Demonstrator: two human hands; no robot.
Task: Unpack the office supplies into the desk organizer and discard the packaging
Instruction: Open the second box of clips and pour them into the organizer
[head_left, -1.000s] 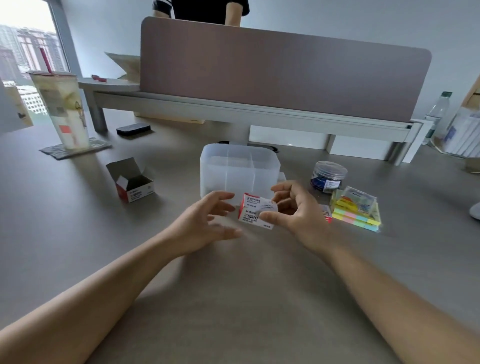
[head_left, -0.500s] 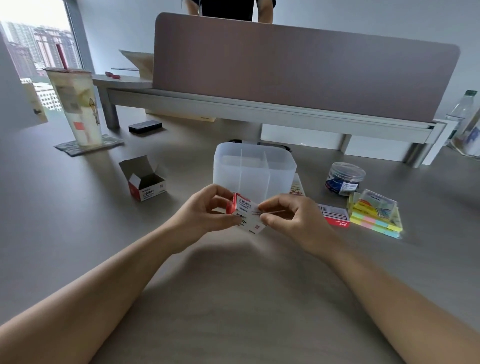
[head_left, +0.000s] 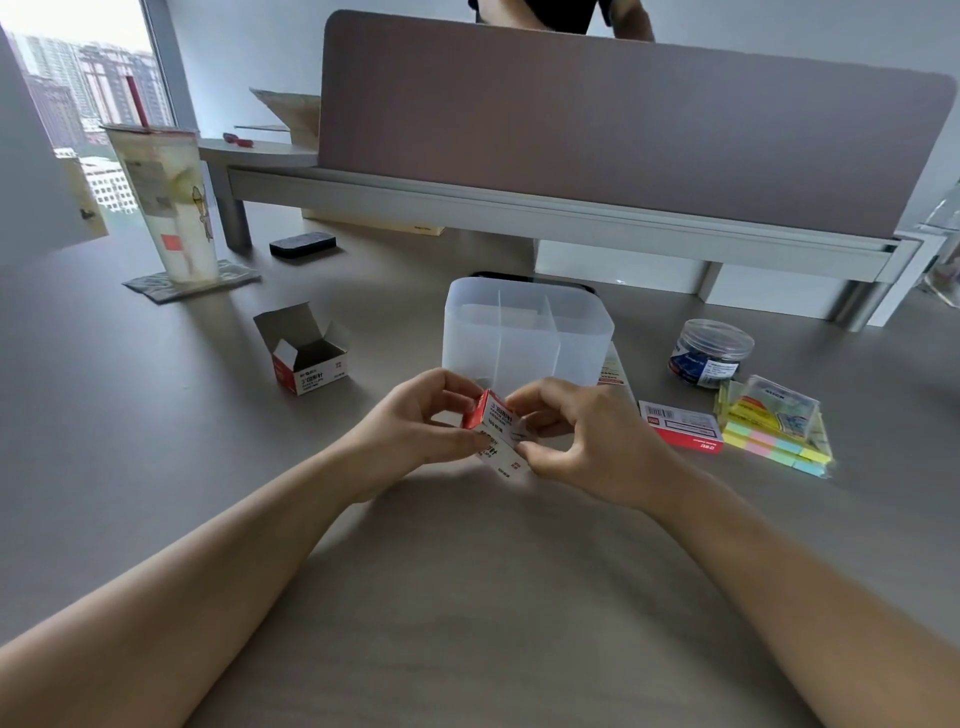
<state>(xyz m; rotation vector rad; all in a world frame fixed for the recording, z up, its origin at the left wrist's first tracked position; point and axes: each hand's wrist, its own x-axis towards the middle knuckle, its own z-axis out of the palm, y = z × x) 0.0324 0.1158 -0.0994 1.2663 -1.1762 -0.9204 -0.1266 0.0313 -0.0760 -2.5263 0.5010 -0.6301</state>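
Both hands hold a small red-and-white cardboard box just above the desk, in front of the translucent desk organizer. My left hand pinches its left red end between thumb and fingers. My right hand grips its right end with curled fingers. An opened, same-looking box stands to the left with its flap up. Right of the organizer lie a red flat box, a clear round jar of clips and packs of coloured sticky notes.
A tall drink cup stands on a coaster at the far left, with a black object behind the opened box. A raised shelf with a brown partition closes the back; a person stands behind it. A printed leaflet lies beside the organizer.
My left hand came in and took the left end of the box that only the right hand held. The box has turned, red end now facing left.
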